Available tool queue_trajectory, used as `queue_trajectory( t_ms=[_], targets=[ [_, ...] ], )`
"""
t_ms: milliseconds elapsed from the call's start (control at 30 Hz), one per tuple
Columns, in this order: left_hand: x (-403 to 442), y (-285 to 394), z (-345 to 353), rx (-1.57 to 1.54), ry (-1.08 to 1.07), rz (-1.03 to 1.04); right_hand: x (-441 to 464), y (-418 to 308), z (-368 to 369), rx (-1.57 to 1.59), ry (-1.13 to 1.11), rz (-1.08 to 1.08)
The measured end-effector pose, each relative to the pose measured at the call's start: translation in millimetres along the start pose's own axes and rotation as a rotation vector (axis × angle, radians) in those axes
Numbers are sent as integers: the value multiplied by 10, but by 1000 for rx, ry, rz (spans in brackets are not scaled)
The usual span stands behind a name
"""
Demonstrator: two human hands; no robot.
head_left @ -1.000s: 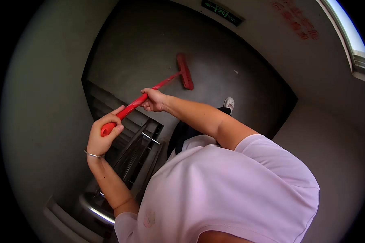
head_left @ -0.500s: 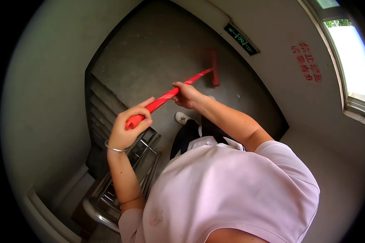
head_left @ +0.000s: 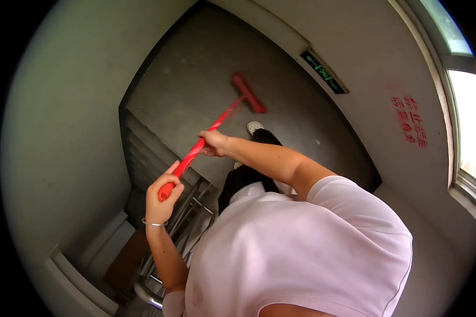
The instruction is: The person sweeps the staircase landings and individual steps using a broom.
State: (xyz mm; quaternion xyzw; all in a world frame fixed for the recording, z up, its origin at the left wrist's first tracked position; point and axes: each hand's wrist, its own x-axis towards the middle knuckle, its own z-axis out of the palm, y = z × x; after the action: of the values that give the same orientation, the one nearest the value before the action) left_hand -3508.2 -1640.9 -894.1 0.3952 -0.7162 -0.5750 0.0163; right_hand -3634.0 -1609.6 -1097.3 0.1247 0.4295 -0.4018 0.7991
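A red broom (head_left: 190, 156) slants across the view, its handle end near me and its wide head on the grey floor, slightly blurred. My left hand (head_left: 161, 196), with a silver bangle at the wrist, is closed around the top end of the handle, index finger lying along it. Farther down the shaft, my right hand (head_left: 214, 143) wraps around it. The bristles cannot be made out.
Stairs (head_left: 152, 145) drop away on the left beside a metal handrail (head_left: 149, 293). A green exit sign (head_left: 324, 72) and red lettering mark the right wall, near a window (head_left: 468, 113). My shoe (head_left: 254, 127) stands on the landing.
The broom head has swung left and slightly nearer, and the handle is steeper. Both hands have shifted with it, the right one down and left. The view has also shifted.
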Motion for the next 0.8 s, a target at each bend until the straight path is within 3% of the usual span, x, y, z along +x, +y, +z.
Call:
queue_trajectory(
  t_ms=[67, 200, 333, 367, 400, 467, 500, 800],
  targets=[
    [-49, 164, -135, 155, 63, -41, 137, -104, 281, 1, -65, 47],
    [-30, 311, -322, 92, 177, 46, -10, -393, 650, 41, -42, 56],
    [153, 97, -401, -38, 158, 52, 137, -621, 435, -117, 44, -30],
    [269, -2, -335, -120, 177, 69, 90, -733, 420, -133, 177, -91],
    [543, -275, -198, -237, 213, 65, 621, -842, -5, -82, 206, -93],
    [656, -563, -164, -298, 194, 19, 758, -919, -98, -94, 265, -70],
    [656, -604, -173, -291, 181, 43, 709, -959, -23, -246, 315, 18],
    [-473, -816, -1320, -211, 430, -85, 1406, 63, 1627, -462, -41, 352]
  ],
)
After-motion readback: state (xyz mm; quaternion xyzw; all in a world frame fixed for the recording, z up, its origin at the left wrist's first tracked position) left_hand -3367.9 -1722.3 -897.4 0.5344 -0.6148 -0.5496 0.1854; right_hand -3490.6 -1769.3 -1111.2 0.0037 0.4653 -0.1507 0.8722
